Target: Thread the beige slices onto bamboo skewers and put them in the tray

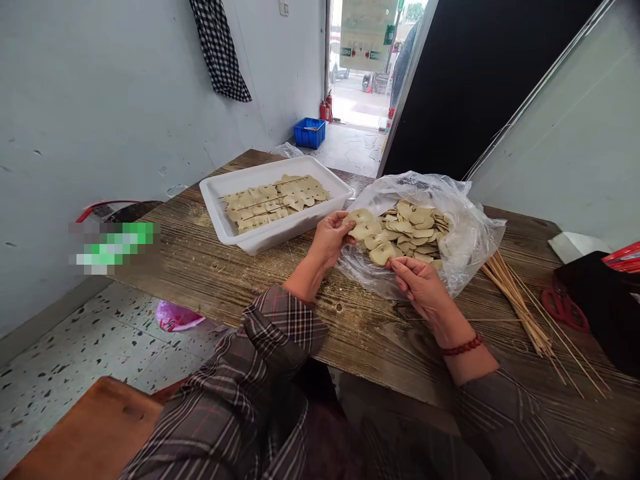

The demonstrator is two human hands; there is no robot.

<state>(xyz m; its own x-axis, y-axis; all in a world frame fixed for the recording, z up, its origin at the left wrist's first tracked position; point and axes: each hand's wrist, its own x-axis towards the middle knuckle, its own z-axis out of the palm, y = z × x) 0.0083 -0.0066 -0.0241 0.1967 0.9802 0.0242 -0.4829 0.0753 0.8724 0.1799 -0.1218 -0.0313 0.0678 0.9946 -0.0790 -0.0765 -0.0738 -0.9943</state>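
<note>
Pinching slices [373, 230]: left fingers [345, 229], right fingers [404, 267]; plastic bag [467, 240] behind, tray [295, 228] left, scissors [564, 305] right.

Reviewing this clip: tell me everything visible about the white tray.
The white tray is a shallow rectangle with rounded corners and an outward rim, apparently plastic. It stands flat and open-topped on the wooden table, angled in view. Rows of flat beige skewered pieces lie inside. The left hand shows by its near right side; contact cannot be told.
</note>
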